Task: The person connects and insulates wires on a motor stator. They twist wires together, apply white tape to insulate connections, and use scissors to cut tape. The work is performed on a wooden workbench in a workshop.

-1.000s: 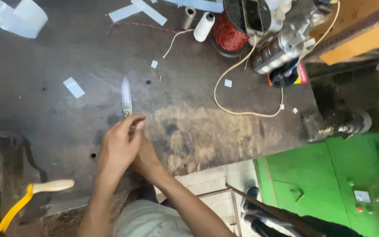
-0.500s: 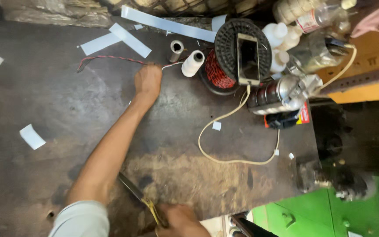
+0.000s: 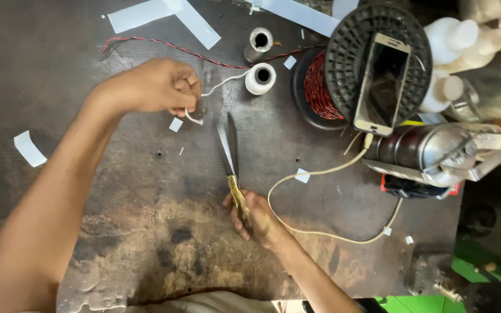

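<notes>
My left hand is closed around the end of a white string that runs to a small white spool on the dark workbench. My right hand grips the brass-coloured handles of a pair of scissors. The scissor blades are slightly apart and point away from me, toward the string just right of my left hand.
A black reel of red wire carries a phone on top. Beside it are white bottles, a metal motor part, a cream cable, a second spool, a red-black twisted wire and paper strips.
My left hand pulled the string end back from the spool. My right hand brought the scissors up onto the bench, blades toward the string. The view has moved closer.
</notes>
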